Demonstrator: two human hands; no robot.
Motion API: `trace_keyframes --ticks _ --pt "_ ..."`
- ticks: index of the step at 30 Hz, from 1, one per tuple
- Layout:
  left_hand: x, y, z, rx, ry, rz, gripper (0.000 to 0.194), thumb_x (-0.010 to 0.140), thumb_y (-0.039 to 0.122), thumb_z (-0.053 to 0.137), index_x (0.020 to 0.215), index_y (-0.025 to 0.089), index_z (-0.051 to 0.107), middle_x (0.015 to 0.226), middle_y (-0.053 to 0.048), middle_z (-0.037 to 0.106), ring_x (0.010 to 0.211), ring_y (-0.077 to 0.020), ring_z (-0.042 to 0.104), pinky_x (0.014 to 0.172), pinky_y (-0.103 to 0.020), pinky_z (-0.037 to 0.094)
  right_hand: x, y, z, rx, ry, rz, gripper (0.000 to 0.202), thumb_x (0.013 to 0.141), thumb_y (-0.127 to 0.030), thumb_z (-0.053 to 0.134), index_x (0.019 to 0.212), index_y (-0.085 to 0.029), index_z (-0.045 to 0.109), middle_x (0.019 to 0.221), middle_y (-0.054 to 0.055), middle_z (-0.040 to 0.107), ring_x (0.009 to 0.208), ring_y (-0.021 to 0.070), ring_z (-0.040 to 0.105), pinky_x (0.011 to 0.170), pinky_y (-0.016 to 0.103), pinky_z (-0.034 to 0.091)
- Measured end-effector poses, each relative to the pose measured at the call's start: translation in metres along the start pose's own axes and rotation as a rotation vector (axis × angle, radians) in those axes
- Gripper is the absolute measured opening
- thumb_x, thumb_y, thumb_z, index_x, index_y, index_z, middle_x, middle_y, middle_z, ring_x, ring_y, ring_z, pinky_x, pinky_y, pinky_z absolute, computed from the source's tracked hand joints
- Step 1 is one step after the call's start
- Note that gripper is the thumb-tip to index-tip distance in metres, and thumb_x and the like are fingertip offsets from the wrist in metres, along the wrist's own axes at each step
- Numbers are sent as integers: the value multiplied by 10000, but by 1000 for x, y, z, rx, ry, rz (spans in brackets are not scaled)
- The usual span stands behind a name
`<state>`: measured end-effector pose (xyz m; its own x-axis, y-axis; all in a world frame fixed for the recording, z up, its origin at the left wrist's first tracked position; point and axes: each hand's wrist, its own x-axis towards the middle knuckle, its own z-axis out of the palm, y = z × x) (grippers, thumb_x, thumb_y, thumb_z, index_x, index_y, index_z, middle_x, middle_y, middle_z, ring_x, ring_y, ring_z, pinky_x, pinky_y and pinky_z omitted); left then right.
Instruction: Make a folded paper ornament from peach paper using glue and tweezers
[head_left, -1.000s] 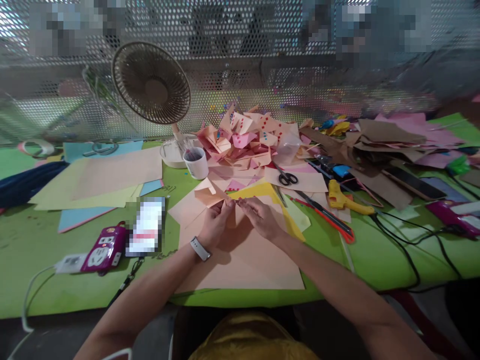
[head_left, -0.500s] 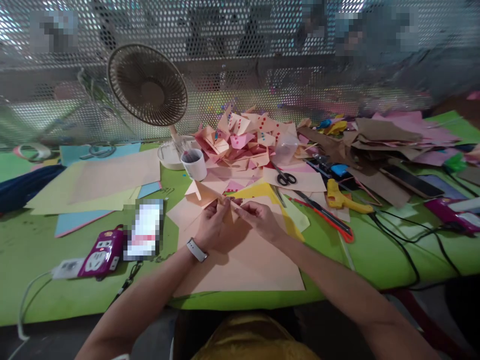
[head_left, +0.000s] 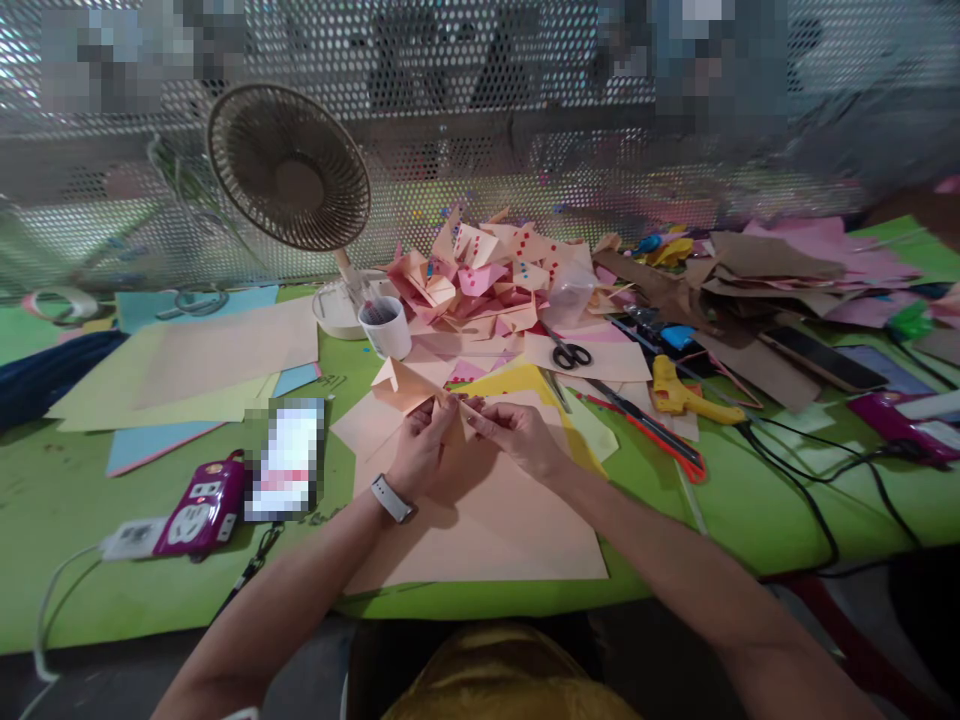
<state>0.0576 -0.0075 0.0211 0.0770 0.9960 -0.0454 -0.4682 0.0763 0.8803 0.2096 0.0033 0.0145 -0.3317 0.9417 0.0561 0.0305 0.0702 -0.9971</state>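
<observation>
Your left hand [head_left: 421, 452] and right hand [head_left: 516, 437] meet over the peach sheet [head_left: 480, 520]; both pinch a folded peach paper piece [head_left: 409, 385], fingers closed on it, held just above the sheet at the table's near middle. Behind it lie a heap of folded papers [head_left: 487, 280], scissors [head_left: 570, 352], a white cup [head_left: 386, 327] and a fan [head_left: 289, 168]. A yellow glue gun [head_left: 682, 395] lies to your right. No writing is legible.

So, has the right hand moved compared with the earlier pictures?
Yes, slightly. The right hand has drawn left, closer to the left hand, judged against the scissors; some shift is camera motion.
</observation>
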Motion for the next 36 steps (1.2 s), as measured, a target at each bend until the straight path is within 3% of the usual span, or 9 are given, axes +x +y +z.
trace_keyframes --ticks 6,10,15,21,26,31,36 --pt "1 2 -1 25 13 -20 333 757 459 756 873 152 698 918 -76 747 841 -192 694 785 -296 541 -2 0 -3 25 5 35 378 776 -551 674 703 -181 656 724 8 626 761 161 579 758 287 454" --pt "3 8 -6 112 -68 -65 321 773 466 737 855 157 708 866 -64 738 775 -169 677 662 -236 515 -1 2 -11 218 -49 137 337 830 -496 606 896 -189 728 865 40 711 806 186 651 814 336 494" --pt "3 17 -8 106 -186 -183 344 754 479 750 839 150 696 845 -70 734 728 -164 677 598 -229 502 -2 2 -16 215 -148 258 236 755 -373 659 691 -158 733 686 44 713 680 181 665 718 313 505" --pt "0 30 2 93 -153 -244 315 670 412 833 690 154 653 467 10 566 614 -169 652 566 -227 511 -3 -1 -17 286 -226 316 250 706 -377 690 690 -133 741 676 64 725 616 156 652 654 279 505" --pt "2 25 -2 101 -173 -230 312 688 410 820 754 135 686 631 -29 682 531 -119 611 520 -209 488 -2 -3 -18 322 -258 364 253 690 -377 694 679 -129 745 654 69 723 553 140 632 586 260 501" --pt "5 19 -11 108 -212 -246 301 736 419 780 821 139 709 700 -53 712 588 -152 650 551 -233 497 -2 0 -20 295 -305 373 261 697 -388 718 709 -129 750 711 75 736 578 130 641 571 239 498" --pt "3 23 -8 133 -226 -268 275 737 411 782 724 151 692 464 10 576 491 -146 595 524 -245 478 0 3 -21 286 -326 395 296 675 -409 751 728 -118 759 723 83 743 580 126 648 577 236 518"
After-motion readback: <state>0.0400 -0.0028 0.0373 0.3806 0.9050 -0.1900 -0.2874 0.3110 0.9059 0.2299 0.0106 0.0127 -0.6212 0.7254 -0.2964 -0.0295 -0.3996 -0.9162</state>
